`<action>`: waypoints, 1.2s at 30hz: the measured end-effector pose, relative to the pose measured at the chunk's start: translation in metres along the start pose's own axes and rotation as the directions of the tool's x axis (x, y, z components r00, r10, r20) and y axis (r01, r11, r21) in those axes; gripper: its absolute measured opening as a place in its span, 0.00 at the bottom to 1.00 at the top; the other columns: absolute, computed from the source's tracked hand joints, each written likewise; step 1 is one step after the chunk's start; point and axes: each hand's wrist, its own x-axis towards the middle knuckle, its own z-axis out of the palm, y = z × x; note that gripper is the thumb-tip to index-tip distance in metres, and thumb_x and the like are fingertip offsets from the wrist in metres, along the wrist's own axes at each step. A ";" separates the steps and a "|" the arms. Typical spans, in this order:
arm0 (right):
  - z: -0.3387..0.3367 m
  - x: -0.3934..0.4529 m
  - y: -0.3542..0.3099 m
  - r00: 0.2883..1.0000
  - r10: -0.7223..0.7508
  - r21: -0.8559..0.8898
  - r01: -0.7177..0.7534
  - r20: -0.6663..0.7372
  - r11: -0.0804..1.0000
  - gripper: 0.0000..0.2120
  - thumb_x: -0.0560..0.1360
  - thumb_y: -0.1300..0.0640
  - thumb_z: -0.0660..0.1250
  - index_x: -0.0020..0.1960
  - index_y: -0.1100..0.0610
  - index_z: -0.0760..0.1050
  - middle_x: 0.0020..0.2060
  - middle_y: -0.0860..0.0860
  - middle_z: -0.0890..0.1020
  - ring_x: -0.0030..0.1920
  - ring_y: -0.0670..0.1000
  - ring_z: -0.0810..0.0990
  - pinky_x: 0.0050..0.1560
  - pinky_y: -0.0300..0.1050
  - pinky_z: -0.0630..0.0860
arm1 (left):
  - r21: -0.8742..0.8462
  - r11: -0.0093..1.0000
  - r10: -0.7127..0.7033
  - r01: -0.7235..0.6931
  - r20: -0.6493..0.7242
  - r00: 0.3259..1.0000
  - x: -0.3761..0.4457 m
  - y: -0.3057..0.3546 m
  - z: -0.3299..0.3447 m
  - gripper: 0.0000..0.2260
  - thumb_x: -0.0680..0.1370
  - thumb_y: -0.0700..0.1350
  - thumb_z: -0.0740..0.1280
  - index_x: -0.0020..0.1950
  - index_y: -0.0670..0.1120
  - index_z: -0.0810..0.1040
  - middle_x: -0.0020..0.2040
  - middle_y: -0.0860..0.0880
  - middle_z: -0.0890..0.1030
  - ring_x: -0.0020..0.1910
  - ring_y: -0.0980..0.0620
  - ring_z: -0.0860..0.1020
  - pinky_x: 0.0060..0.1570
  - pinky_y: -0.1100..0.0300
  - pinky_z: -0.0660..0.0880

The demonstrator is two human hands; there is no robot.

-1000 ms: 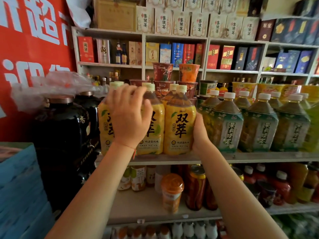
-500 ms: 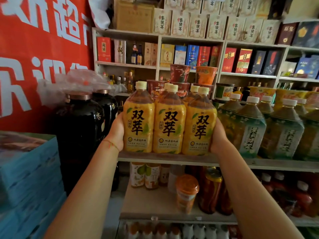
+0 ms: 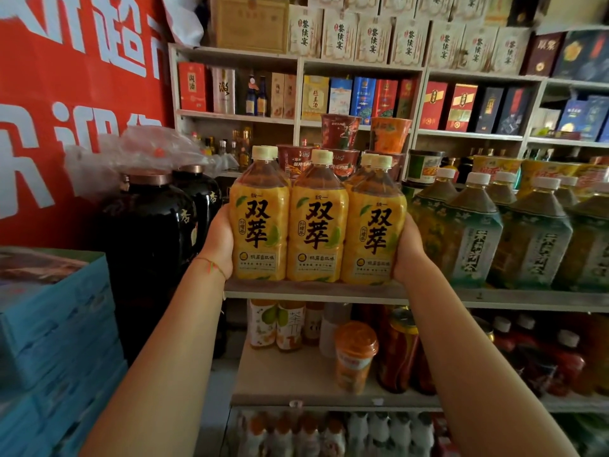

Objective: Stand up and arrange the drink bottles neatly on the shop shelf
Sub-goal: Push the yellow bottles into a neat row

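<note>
1. Three yellow tea bottles (image 3: pixel 318 222) stand upright in a tight front row on the shelf board (image 3: pixel 494 296), labels facing out, with more caps of the same kind just behind them.
2. The left hand (image 3: pixel 218 240) presses against the outer side of the row's left bottle; its fingers are hidden behind the bottle, so the grasp cannot be told.
3. The right hand (image 3: pixel 406 249) presses the row's right bottle likewise, fingers hidden.
4. Green tea bottles (image 3: pixel 474 232) stand just right of the row.
5. Black jars (image 3: pixel 151 225) stand left of the row.
</note>
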 end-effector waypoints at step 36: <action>-0.141 0.011 -0.046 0.891 -0.450 -0.386 0.396 -0.058 0.833 0.21 0.85 0.46 0.50 0.72 0.53 0.69 0.69 0.51 0.75 0.67 0.51 0.73 0.65 0.45 0.67 | 0.454 0.720 0.452 -0.524 0.266 0.852 -0.072 -0.083 0.281 0.27 0.81 0.55 0.60 0.79 0.51 0.60 0.75 0.55 0.67 0.74 0.56 0.66 0.75 0.49 0.64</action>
